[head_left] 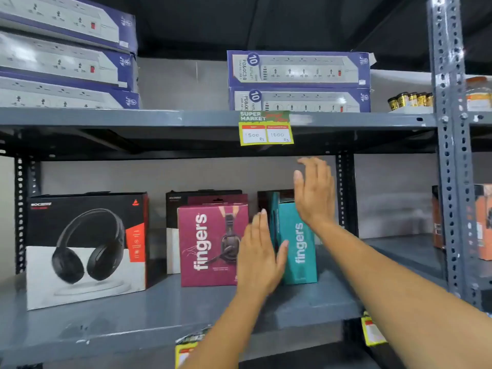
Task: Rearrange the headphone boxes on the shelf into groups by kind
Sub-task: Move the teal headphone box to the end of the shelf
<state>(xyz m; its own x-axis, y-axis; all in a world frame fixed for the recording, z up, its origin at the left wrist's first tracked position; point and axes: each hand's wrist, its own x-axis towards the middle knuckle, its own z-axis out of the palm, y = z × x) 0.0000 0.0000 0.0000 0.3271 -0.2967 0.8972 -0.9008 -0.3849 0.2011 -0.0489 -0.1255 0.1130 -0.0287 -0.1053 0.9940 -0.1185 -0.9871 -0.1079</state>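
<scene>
On the grey shelf (106,323) stands a large black-and-white headphone box (85,249) at the left. A maroon "fingers" box (207,243) stands in the middle, with a second maroon box and a black box (175,206) behind it. A teal "fingers" box (295,243) stands to its right, turned edge-on, and a dark box (263,201) is partly hidden behind it. My left hand (261,251) is open and flat against the teal box's left side. My right hand (314,193) is open, raised above the teal box's right top corner, holding nothing.
The upper shelf (133,118) carries stacked blue power-strip boxes (298,67) and bears a yellow price tag (266,134). A perforated upright post (450,155) stands at the right, with orange boxes (482,222) and small jars (410,99) beyond it. Bare shelf lies right of the teal box.
</scene>
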